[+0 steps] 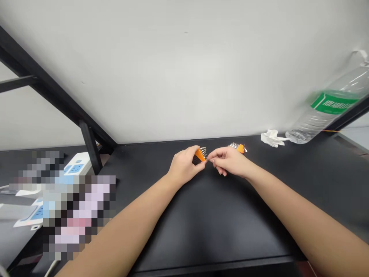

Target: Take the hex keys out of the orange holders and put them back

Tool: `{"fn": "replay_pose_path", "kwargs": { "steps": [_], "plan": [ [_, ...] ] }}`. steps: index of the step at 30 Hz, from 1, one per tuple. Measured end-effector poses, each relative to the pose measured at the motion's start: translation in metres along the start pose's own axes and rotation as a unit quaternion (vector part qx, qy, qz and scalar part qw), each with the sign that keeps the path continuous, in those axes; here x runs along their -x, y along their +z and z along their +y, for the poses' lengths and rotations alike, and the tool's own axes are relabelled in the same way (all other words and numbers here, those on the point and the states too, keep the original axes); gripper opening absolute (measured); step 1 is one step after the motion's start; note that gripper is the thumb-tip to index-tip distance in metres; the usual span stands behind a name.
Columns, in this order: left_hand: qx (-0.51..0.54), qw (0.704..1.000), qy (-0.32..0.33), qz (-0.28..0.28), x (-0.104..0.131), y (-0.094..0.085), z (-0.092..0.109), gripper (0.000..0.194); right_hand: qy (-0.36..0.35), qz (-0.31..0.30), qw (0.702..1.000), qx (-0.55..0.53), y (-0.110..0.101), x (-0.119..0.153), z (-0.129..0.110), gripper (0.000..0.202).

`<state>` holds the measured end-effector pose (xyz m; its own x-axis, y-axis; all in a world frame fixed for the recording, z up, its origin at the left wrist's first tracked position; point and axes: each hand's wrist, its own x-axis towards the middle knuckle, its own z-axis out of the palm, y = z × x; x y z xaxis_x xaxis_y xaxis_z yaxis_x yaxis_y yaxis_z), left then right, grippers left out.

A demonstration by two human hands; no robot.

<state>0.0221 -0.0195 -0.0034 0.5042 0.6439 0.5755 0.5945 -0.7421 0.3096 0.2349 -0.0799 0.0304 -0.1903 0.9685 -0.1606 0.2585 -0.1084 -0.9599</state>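
Note:
My left hand (187,163) is closed around an orange hex key holder (200,154), with several metal keys sticking up from it. Between the thumb and fingers of my right hand (226,159) is a thin metal hex key (208,159), whose tip meets the holder's near end. Whether that key sits in a slot or just touches it, I cannot tell. Behind my right wrist, a second orange holder with hex keys (241,148) lies on the black table (201,223).
A crumpled white tissue (272,138) lies near the wall. Beside it stands a large clear bottle with a green label (334,103). White power strips with blue sockets (76,167) and a pixelated patch are at left, by a black metal frame (66,100).

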Motion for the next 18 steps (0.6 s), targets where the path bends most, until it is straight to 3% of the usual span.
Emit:
{"fn": "replay_pose_path", "kwargs": {
  "steps": [7, 14, 18],
  "plan": [
    [-0.016, 0.999, 0.035, -0.017, 0.001, 0.001, 0.001, 0.042, -0.006, 0.038, 0.999, -0.010, 0.005, -0.002, -0.001, 0.010],
    [-0.021, 0.999, 0.007, -0.047, 0.000, -0.001, 0.004, 0.036, -0.124, 0.083, 0.977, 0.153, 0.017, 0.004, 0.000, 0.013],
    [-0.016, 0.999, 0.010, -0.036, 0.001, 0.000, 0.002, 0.040, -0.092, 0.077, 0.986, 0.113, 0.015, 0.000, 0.003, 0.009]
  ]
}}
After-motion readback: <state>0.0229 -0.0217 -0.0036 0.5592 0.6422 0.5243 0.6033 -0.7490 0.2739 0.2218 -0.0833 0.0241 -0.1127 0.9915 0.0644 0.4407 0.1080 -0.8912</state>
